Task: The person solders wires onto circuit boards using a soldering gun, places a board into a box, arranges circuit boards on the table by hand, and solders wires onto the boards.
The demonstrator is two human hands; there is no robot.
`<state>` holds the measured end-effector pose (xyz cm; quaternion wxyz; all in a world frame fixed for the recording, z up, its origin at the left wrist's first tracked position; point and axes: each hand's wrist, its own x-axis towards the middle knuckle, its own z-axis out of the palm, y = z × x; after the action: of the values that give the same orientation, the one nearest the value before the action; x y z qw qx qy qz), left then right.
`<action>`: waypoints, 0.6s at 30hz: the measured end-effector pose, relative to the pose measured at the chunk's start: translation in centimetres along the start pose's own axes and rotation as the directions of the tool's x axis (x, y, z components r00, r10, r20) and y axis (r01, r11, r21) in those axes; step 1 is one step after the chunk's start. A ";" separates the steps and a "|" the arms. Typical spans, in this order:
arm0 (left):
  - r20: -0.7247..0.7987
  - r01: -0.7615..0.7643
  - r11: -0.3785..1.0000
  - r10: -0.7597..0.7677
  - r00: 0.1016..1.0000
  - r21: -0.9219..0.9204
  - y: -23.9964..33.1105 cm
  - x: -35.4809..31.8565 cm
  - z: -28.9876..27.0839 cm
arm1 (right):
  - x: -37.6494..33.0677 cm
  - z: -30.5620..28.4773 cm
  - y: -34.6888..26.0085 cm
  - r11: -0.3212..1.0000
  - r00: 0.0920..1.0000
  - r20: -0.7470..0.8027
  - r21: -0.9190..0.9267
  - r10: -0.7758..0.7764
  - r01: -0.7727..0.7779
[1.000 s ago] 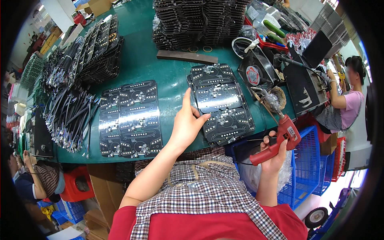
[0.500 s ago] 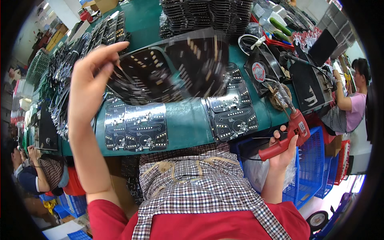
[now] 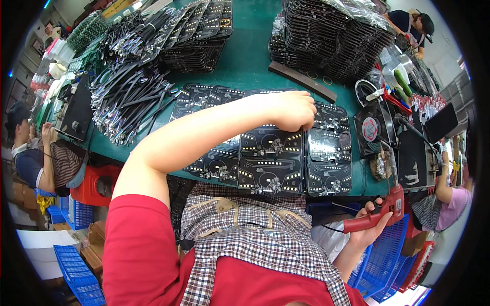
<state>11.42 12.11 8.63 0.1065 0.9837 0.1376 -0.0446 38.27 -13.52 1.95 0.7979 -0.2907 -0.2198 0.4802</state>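
My left hand (image 3: 296, 111) reaches across with curled fingers closed on the right edge of a black circuit board panel (image 3: 271, 162). This panel rests among other boards on the bench, and my forearm hides part of it. To its right lies another black board panel (image 3: 329, 153); a further one (image 3: 218, 164) shows at its left, partly under my arm. My right hand (image 3: 368, 232) is wrapped round the red handle of a soldering gun (image 3: 397, 203), held off the bench's front edge with its metal nose pointing away from me.
Tall stacks of black boards (image 3: 326, 43) stand at the back of the green bench (image 3: 250, 51), behind a dark bar (image 3: 302, 81). Bundled cables (image 3: 133, 99) lie left. A fan (image 3: 371, 128) stands at the right, above blue crates (image 3: 380, 260). Co-workers sit on both sides.
The panel that my left hand held raised and blurred now lies on the bench among the others. That hand has moved right and down. The soldering gun stays in my right hand.
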 end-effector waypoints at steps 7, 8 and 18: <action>-0.182 0.155 0.982 -0.173 0.968 -0.110 8.2 -4.6 6.2 | -0.1 0.9 1.3 0.999 0.999 -0.033 -0.011 0.035 -0.035; -0.196 0.143 0.986 -0.157 0.968 -0.086 9.5 -5.8 7.6 | 0.0 0.9 1.5 0.999 0.999 -0.028 -0.023 0.040 -0.041; -0.214 0.196 0.969 -0.226 0.950 -0.152 9.6 -9.1 11.2 | 0.2 3.0 2.6 0.993 0.995 0.044 -0.078 0.094 -0.091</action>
<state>4.75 -1.77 0.67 0.1478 0.9529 0.2561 0.0670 34.81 -11.62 2.44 0.7578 -0.3193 -0.2430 0.5146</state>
